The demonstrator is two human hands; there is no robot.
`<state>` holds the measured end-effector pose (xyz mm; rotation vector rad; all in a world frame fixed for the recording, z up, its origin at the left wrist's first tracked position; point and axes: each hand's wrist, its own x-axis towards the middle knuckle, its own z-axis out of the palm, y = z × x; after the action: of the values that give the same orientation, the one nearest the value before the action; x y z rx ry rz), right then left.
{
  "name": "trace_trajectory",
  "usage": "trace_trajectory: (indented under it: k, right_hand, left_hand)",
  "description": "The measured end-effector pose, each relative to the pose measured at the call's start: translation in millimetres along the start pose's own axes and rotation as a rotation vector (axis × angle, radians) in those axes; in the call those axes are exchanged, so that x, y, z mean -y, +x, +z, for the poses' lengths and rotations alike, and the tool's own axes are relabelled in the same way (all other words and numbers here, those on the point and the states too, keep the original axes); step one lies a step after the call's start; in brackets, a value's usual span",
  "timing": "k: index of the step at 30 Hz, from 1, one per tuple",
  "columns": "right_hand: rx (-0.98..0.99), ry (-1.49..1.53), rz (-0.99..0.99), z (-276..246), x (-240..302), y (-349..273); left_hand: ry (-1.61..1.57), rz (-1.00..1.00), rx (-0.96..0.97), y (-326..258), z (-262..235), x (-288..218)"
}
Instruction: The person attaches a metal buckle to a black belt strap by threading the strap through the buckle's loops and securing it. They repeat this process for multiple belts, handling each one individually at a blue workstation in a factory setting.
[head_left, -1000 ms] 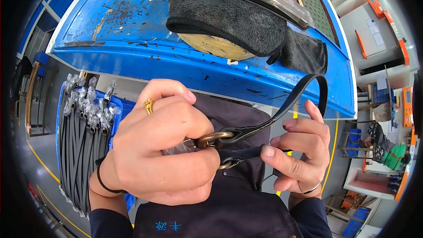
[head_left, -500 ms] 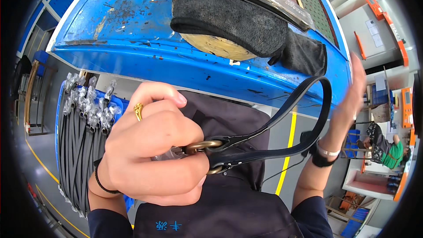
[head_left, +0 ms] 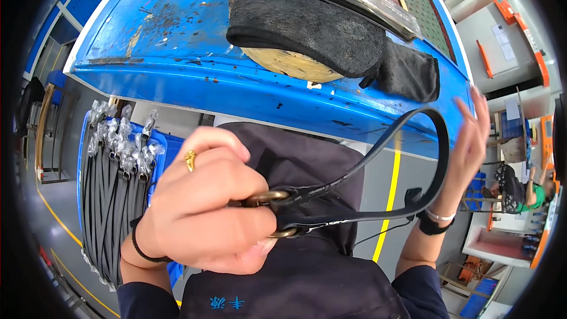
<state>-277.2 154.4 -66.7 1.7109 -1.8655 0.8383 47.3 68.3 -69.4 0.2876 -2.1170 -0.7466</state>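
Note:
My left hand (head_left: 209, 204), wearing a gold ring, is closed round the metal-ring end of a black leather strap (head_left: 378, 215). Two brass-coloured rings poke out between its fingers, and the strap loops away from them to the right. My right hand (head_left: 471, 142) is raised beside the far bend of the loop, fingers apart and slightly blurred, with nothing in it. Whether the strap touches its palm side I cannot tell. Behind both hands runs the blue workbench (head_left: 195, 88), bearing a black fleecy cloth (head_left: 307, 29) draped over a round yellowish block (head_left: 289, 64).
A blue bin (head_left: 171, 150) at the left holds several black straps (head_left: 109, 218) with plastic-wrapped metal ends. On the cloth lies a clear-wrapped long item (head_left: 354, 0). A dark apron (head_left: 289, 283) covers my lap. Another person in green (head_left: 531, 195) is far right.
My right hand has dipped slightly and its fingers have spread. The left hand has shifted a little to the left, still gripping the strap; the strap's loop has changed shape slightly.

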Motion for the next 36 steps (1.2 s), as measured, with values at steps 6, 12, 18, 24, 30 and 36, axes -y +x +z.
trace_trajectory:
  k: [6, 12, 18, 24, 30, 36]
  right_hand:
    - [-0.346, 0.433, -0.227, -35.5, 47.3, -40.3]
    - [0.505, -0.018, -0.405, -16.9, 95.0, -21.9]
    - [0.449, 0.284, -0.415, -1.2, 88.3, -22.6]
    - [0.551, 0.275, -0.343, -1.8, 95.0, -10.3]
    - [0.537, 0.401, -0.411, 7.9, 91.4, -9.1]
    - [0.552, 0.417, -0.393, 14.6, 91.9, -5.8]
  left_hand:
    - [-0.642, -0.463, -0.042, -15.3, 25.4, 1.4]
    - [-1.431, -1.189, 0.109, -12.0, 28.6, 2.0]
    - [-1.670, -1.324, 0.131, -14.4, 21.6, 6.3]
    - [-1.718, -1.323, 0.199, -19.1, 22.1, 13.0]
    - [-1.534, -1.186, 0.168, -22.0, 21.9, 17.8]
    - [-0.021, -0.209, -0.100, -29.5, 20.1, 21.5]
